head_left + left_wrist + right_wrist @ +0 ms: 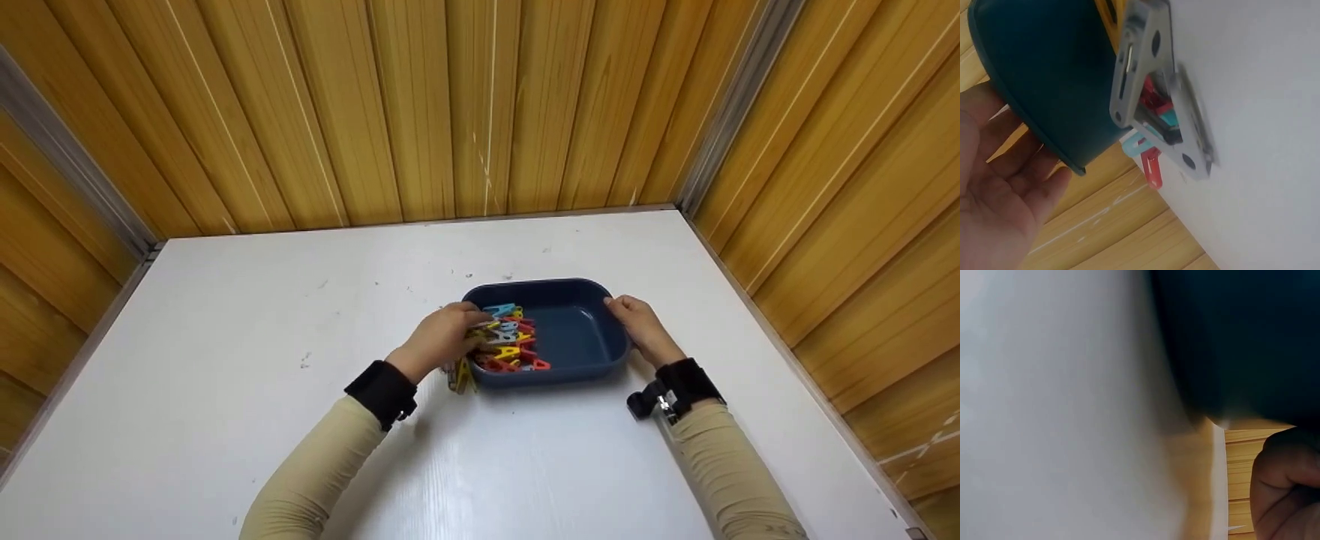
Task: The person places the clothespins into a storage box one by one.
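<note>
A dark blue rectangular basin (pixel 570 373) stands on the white table, with a heap of colorful plastic clothespins (pixel 510 351) in its left part. My left hand (pixel 442 335) grips the basin's left end, fingers over the rim; the left wrist view shows the fingers (pixel 1044 174) at the rim. Beneath this hand, outside the basin, are more clothespins (pixel 459 376), among them a large grey clothespin (pixel 1179 135) close to the wrist camera. My right hand (pixel 641 324) holds the right end, thumb over the rim; in the right wrist view, its fingers (pixel 1275 472) are curled and partly cut off.
The white table (pixel 225 375) has small dark marks and scuffs. Wood-patterned panel walls (pixel 420 112) close off its back and both sides. Each forearm wears a beige sleeve (pixel 315 465) and a black wrist strap (pixel 382 394).
</note>
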Demonstrator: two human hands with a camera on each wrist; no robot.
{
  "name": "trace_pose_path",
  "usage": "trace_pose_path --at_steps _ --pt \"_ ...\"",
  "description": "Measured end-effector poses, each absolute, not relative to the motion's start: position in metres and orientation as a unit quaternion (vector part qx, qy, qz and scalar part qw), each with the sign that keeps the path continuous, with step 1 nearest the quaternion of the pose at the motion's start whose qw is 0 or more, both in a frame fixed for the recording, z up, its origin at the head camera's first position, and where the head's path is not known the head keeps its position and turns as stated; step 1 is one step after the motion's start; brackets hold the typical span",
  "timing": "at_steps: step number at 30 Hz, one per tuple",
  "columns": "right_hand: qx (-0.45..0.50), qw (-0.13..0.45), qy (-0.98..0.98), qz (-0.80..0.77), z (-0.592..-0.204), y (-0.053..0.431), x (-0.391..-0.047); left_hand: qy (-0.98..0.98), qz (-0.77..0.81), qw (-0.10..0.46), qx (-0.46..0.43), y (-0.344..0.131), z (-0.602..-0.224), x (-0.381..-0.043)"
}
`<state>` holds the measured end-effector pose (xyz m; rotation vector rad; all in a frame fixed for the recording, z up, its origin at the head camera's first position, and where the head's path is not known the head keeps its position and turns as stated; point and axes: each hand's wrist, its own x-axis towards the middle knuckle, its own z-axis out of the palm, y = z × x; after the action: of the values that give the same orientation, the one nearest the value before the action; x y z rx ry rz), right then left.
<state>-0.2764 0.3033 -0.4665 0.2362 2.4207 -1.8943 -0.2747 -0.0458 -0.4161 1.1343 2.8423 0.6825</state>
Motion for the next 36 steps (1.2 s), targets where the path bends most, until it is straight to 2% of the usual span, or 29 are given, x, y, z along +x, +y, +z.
trace_pose_path --at_steps 8,13,23,36 --pt "0.073 0.014 0.79 -0.608 -0.467 0.304 -0.278 0.908 0.252 -0.052 0.332 -0.073 -0.408 -0.282" --pt "0.074 0.024 0.79 -0.608 -0.467 0.304 -0.278 0.915 0.241 -0.028 0.322 -0.09 -0.413 -0.284" --pt "0.077 0.038 0.781 -0.618 -0.458 0.303 -0.274 0.911 0.176 0.01 0.372 -0.103 -0.438 -0.282" --pt "0.072 0.041 0.779 -0.621 -0.434 0.29 -0.256 0.905 0.147 -0.008 0.398 -0.102 -0.45 -0.282"
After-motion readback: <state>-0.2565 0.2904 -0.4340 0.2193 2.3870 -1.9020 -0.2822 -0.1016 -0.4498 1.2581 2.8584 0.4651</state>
